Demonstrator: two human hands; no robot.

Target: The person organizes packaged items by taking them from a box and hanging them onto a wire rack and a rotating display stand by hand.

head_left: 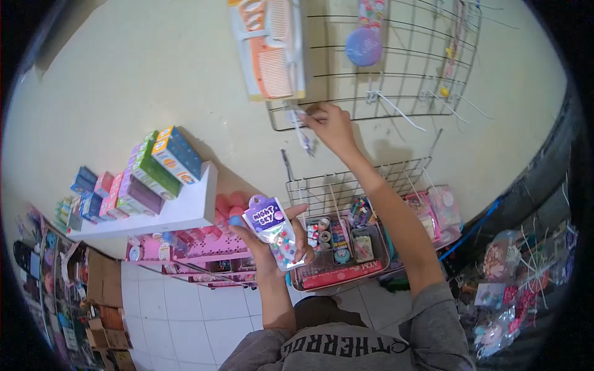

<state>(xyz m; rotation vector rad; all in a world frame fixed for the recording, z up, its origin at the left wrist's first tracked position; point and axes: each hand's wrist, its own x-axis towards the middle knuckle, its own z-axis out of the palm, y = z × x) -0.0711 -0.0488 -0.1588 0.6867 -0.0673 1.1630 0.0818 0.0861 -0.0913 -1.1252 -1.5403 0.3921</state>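
My left hand point(273, 240) is closed around a small clear packet point(276, 235) with a purple "Night Sky" header card. Small coloured pieces show through its plastic front. Up at the lower left corner of a black wire grid point(326, 101) on the wall, my right hand point(328, 125) pinches a white display hook point(299, 126), which points downward. Just above those fingers hangs an orange and white comb set point(268, 52) in its pack. A round purple item point(364, 47) hangs from the grid further right.
A white shelf point(192, 207) with several small boxes point(176, 154) juts from the wall at left. Below are a second wire rack point(359, 185), a basket point(303, 283) of small goods and pink shelving point(204, 276). Bare hooks point(401, 111) stick out from the upper grid. Bagged goods point(498, 321) hang at right.
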